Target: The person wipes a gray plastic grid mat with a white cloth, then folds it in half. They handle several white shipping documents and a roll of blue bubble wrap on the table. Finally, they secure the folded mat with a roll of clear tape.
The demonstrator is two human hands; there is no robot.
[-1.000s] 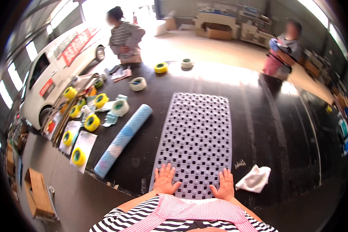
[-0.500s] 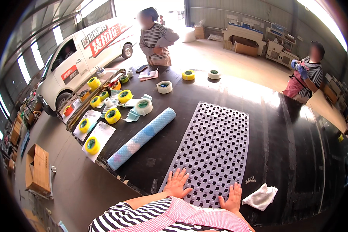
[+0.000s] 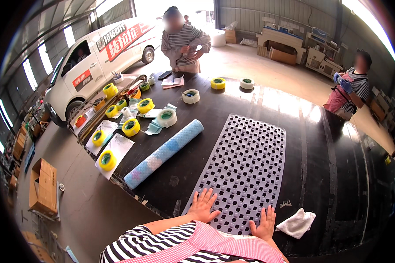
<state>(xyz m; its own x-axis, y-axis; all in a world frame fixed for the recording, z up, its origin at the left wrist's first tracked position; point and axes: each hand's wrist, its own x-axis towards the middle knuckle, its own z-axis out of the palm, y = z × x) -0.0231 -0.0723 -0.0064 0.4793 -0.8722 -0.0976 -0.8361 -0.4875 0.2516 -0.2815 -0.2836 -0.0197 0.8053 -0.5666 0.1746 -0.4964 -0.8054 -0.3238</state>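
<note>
A grey mat full of square holes point(image 3: 245, 162) lies flat on the black table in front of me. My left hand point(image 3: 202, 207) rests on its near left edge, fingers spread and palm down. At the near right edge my right hand point(image 3: 264, 224) presses flat too, its fingers stretched out and thumb apart. Neither hand holds anything. A crumpled white cloth point(image 3: 296, 223) is just right of my right hand. Left of the mat, a rolled-up blue patterned mat point(image 3: 164, 153) lies slanted on the table.
Several tape rolls, such as a yellow one point(image 3: 107, 161) and a white one point(image 3: 166, 117), crowd the table's left side. One person point(image 3: 184, 48) stands at the far edge, another in blue gloves point(image 3: 350, 87) at the far right. A cardboard box point(image 3: 44, 184) sits on the left, below a white van point(image 3: 96, 61).
My hands stay flat on the mat in nearly the same place. The view has shifted slightly. The person across the table has moved their hands in front of the body.
</note>
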